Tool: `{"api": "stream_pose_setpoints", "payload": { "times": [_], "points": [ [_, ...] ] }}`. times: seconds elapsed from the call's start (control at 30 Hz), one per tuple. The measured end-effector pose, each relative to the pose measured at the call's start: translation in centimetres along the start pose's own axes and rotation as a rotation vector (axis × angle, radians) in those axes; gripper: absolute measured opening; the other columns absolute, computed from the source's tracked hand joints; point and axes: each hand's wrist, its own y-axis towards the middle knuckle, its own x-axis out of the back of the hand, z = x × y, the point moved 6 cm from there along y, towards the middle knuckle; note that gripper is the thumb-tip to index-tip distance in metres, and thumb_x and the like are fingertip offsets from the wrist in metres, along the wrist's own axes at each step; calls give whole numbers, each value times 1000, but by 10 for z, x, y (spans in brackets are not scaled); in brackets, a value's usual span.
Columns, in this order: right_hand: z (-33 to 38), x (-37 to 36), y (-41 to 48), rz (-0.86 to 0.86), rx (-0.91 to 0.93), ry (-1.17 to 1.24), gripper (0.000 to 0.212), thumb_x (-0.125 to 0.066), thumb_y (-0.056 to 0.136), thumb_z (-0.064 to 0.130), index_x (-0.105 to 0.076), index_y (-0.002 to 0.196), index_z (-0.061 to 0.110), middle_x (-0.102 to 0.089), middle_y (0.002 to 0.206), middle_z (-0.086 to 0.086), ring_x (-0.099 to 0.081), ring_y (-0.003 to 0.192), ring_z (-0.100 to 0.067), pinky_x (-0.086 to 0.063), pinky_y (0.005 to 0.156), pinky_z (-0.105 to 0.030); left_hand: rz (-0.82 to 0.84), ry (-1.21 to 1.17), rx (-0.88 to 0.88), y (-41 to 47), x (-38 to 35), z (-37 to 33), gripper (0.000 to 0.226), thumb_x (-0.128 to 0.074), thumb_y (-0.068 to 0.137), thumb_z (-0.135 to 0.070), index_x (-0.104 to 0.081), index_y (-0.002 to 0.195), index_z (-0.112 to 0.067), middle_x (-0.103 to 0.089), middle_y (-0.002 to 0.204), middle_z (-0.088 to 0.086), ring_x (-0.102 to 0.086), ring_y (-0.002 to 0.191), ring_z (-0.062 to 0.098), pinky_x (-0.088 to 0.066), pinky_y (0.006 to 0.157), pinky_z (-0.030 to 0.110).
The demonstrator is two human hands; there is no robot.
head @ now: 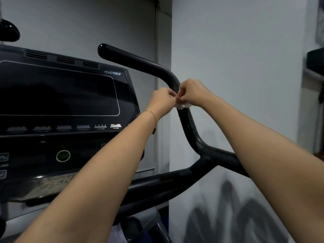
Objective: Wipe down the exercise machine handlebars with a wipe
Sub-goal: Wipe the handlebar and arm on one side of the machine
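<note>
The wipe (183,105) sat bunched against the handlebar (188,123), just beneath both fists — my left hand (162,100) and right hand (193,92) pinched it, fingers curled.

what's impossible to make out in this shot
Head view:
- Wipe: mostly hidden under the left hand and right hand; only a white edge shows.
- Handlebar: the stretch behind both hands is covered.
- Console program labels: too small and blurred.
- Dark object: cut off by the right edge.
</note>
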Motion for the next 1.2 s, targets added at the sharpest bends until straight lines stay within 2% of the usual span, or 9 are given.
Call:
{"api": "stream_pose_setpoints", "payload": {
  "times": [0.1, 0.2, 0.33, 0.47, 0.63, 0.83, 0.9, 1.03, 1.2],
  "points": [
    [1, 15, -11, 30, -55, 187, 12, -66, 77, 4, -67, 86, 13, -61, 80, -8, -55, 72, -17, -42, 54, -17, 93, -314, 144, -1, -2, 4, 10, -58, 90, -12, -66, 93, -8, -60, 75, 3, -54, 64, 12, -47, 59, 19],
    [-6, 24, -27, 142, -156, 335, 24, -68, 80, 4, -58, 103, 4, -61, 96, -20, -60, 79, -27, -57, 73, -34, 17, -367, 152, 5, 10, 9, 15, -67, 85, -17, -60, 72, -13, -58, 68, 2, -52, 58, 10, -45, 55, 18],
    [-14, 20, -72, 451, -264, -208, 44, -72, 79, 23, -59, 111, -3, -61, 81, -10, -65, 81, -26, -56, 79, -40, -250, -359, 205, 7, 20, 27, 14, -65, 86, -19, -61, 72, -20, -65, 90, 2, -58, 75, 13, -45, 63, 21],
    [-15, -3, -120, 611, -265, -441, 19, -70, 79, 19, -64, 90, 5, -52, 62, -1, -49, 54, -15, -37, 49, -22, -362, -412, 165, 2, 6, 27, 8, -64, 86, -25, -64, 83, -18, -63, 108, 9, -59, 79, 12, -41, 59, 12],
    [-16, -9, -132, 514, -219, -431, 23, -60, 83, 10, -59, 106, 6, -63, 103, -6, -61, 96, -28, -41, 70, -27, -315, -25, -178, 5, -14, -10, 13, -55, 92, -17, -65, 94, -8, -57, 96, 2, -55, 85, 16, -39, 69, 16],
    [-19, -11, -133, 510, -223, -422, 22, -50, 88, 7, -37, 71, 11, -37, 67, 1, -45, 81, -23, -36, 72, -29, -59, 454, -566, -11, -34, -22, 20, -51, 95, -16, -67, 99, -5, -55, 101, 7, -57, 82, 25, -50, 73, 33],
    [-19, -14, -131, 499, -222, -413, 22, -44, 90, 4, -39, 69, 11, -42, 74, -2, -44, 83, -24, -35, 72, -29, 22, 463, -576, -11, -33, -21, 21, -51, 96, -20, -67, 98, -6, -51, 102, 5, -55, 80, 22, -50, 75, 33],
    [-11, -22, -128, 509, -212, -484, 30, -43, 91, 5, -53, 119, 8, -57, 116, -6, -57, 105, -26, -43, 78, -32, -93, 377, -440, 7, -28, -21, 21, -55, 93, -18, -71, 99, -6, -52, 105, 6, -51, 98, 24, -48, 84, 35],
    [-4, -28, -135, 538, -139, -590, 32, -46, 89, 5, -52, 120, 7, -57, 120, -6, -58, 108, -25, -48, 94, -37, 26, 572, -488, -21, -60, -31, 26, -48, 95, -7, -70, 108, -10, -58, 111, 5, -49, 103, 22, -49, 85, 35]
  ]
}}
